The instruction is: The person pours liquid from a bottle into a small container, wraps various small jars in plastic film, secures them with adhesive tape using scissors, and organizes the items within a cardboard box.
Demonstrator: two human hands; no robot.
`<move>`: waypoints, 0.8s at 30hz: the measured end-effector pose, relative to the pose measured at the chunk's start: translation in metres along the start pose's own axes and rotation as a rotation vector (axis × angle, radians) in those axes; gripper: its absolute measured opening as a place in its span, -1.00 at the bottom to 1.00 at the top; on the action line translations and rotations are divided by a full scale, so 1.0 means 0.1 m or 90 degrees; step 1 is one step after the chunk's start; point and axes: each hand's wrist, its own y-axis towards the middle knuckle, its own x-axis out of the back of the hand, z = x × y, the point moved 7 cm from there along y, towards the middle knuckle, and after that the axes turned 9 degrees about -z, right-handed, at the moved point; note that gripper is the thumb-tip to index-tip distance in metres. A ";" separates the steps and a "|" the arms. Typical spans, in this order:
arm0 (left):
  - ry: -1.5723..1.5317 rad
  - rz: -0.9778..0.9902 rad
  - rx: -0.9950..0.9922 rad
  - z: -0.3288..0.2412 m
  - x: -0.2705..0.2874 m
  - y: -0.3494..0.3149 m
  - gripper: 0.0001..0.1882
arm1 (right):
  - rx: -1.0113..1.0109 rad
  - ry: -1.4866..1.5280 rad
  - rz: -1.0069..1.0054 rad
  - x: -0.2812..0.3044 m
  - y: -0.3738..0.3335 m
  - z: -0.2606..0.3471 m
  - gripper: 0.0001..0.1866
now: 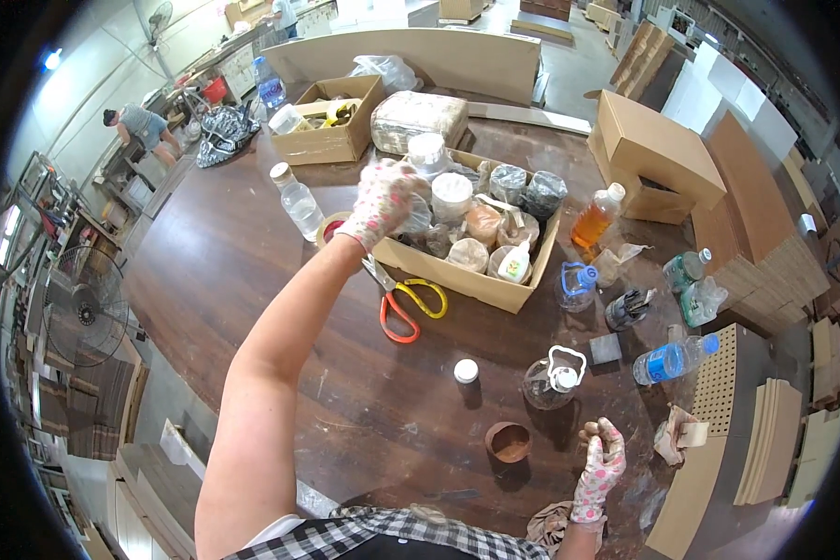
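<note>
My left hand (385, 199), in a white glove with pink spots, reaches over the left corner of an open cardboard box (453, 280). Its fingers are curled and partly blurred, so whatever they grip is hidden. Beside them in the box stand a white-lidded jar (427, 152) and several plastic-wrapped jars and cans, with a small white glue bottle (513, 266) at the near right. My right hand (601, 469), gloved alike with stained fingertips, is half curled above the near right of the table, fingers apart and holding nothing. To its left sits a small brown cup (509, 442).
Scissors (403, 313) and a tape roll (332, 227) lie by the box. A clear bottle (299, 203), an orange-liquid bottle (597, 217), a handled jug (551, 383) and a white-capped bottle (467, 371) stand about. Stacked boards (756, 233) line the right; a person (145, 129) bends far left.
</note>
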 end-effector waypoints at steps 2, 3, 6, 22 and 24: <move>0.059 0.084 -0.087 -0.37 -0.13 0.05 -0.81 | -0.010 0.002 0.004 0.00 0.00 0.03 -0.68; 0.149 0.129 -0.107 -0.49 -0.18 0.04 -0.88 | -0.020 0.005 0.014 -0.02 0.00 0.03 -0.68; 0.171 0.196 -0.028 -0.56 -0.41 -0.05 -0.65 | 0.006 0.040 0.020 -0.02 -0.01 0.00 -0.68; -0.316 0.076 0.272 0.21 -0.34 -0.07 -0.79 | -0.011 0.036 0.004 0.04 -0.01 -0.07 -0.74; -0.521 0.160 0.436 0.22 -0.34 -0.13 -0.79 | -0.007 0.027 0.007 0.02 -0.01 -0.06 -0.74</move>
